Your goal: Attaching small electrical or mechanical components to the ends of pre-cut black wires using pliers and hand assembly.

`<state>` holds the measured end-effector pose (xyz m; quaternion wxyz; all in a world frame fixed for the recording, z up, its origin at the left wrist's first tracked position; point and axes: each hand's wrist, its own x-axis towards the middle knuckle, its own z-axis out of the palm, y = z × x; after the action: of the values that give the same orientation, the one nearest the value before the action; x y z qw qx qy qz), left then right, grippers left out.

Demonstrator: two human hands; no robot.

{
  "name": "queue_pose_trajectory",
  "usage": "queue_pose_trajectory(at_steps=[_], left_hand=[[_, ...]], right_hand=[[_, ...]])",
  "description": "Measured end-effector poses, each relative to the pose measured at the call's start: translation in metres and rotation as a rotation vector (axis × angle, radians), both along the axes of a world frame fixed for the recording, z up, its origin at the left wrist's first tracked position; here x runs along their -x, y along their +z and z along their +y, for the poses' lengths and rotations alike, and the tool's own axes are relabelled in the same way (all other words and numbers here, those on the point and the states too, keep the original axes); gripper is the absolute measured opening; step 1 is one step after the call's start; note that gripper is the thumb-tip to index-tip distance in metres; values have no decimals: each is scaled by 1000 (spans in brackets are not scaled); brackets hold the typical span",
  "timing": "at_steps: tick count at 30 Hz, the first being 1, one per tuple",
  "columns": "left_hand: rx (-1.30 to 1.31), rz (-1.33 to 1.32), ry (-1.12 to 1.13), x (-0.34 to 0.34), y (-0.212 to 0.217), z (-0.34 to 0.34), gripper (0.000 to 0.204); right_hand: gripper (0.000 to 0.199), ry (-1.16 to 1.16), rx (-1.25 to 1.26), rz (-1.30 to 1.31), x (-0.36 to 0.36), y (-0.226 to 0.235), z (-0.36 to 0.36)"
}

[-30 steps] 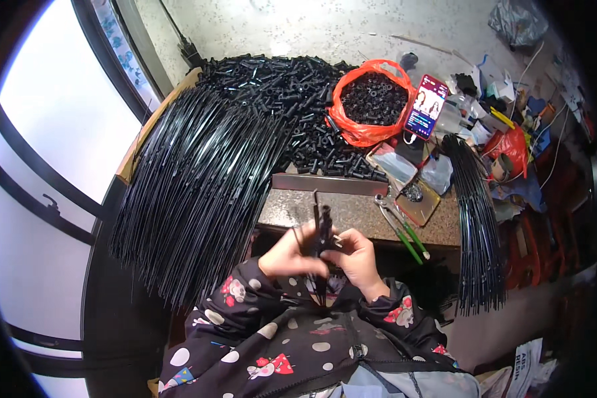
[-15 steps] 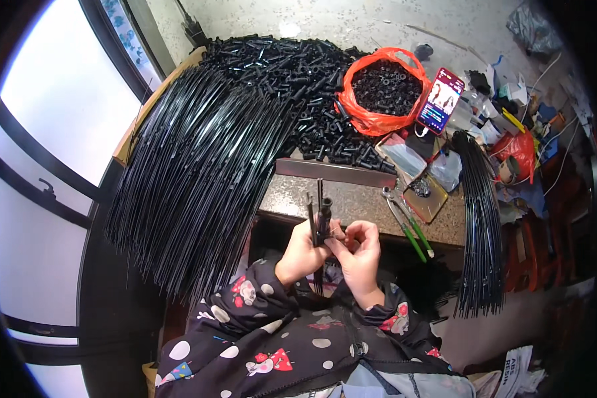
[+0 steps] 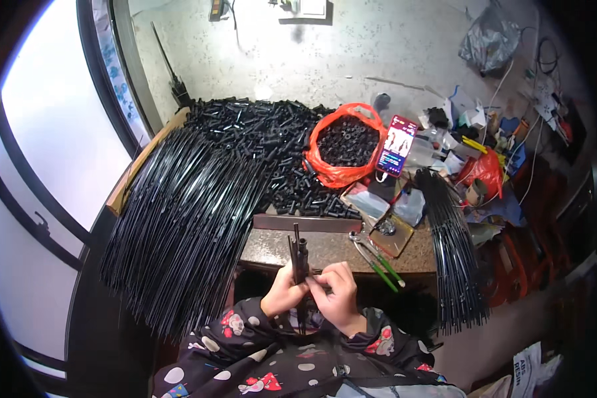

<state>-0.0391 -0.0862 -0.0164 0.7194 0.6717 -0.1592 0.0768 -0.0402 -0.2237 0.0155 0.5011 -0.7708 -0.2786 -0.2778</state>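
Left hand (image 3: 284, 292) tight round black rods (image 3: 293, 249), right hand (image 3: 337, 296) half-curled alongside, hold unclear, speckled countertop (image 3: 288, 246) and pale wall (image 3: 265, 63) beyond.

Ahead of the left hand (image 3: 285, 292) and right hand (image 3: 339, 296), I see a bare strip of tabletop (image 3: 269, 247) permitting low passage, limited at the rear by the metal bar (image 3: 308, 223), on the left by the mass of long black rods (image 3: 172, 232), and on the right by the green-handled pliers (image 3: 384, 278), which overhang the front edge. Beyond the bar, the heap of short black tubes (image 3: 245, 129), red bag (image 3: 335, 178) and phone (image 3: 396, 149) obstruct low travel; the space above them is unobstructed. A gap separates the pliers from the rod bundle (image 3: 454, 265) at right.
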Motion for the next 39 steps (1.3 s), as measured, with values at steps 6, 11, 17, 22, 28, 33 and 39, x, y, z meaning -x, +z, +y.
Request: queue_pose_trajectory(at_steps=[6,11,17,22,28,33,39], left_hand=[[298,29,50,20,83,9,16],[61,-99,5,14,85,13,15],[-133,-81,-129,4,105,3,58],[23,-67,-67,-8,98,35,115],[12,-225,230,-13,96,42,107],[-101,-306,281,-12,100,41,98],[45,-230,10,-11,112,42,103]], right_hand=[[16,29,270,-318,7,22,-57],[42,-517,762,60,-11,-44,-119],[31,-83,321,613,-26,-82,-122],[18,406,-133,648,10,12,-88],[20,-61,661,-241,29,91,-67],[21,-25,661,-334,15,94,-67],[33,956,-605,1361,25,27,-81]])
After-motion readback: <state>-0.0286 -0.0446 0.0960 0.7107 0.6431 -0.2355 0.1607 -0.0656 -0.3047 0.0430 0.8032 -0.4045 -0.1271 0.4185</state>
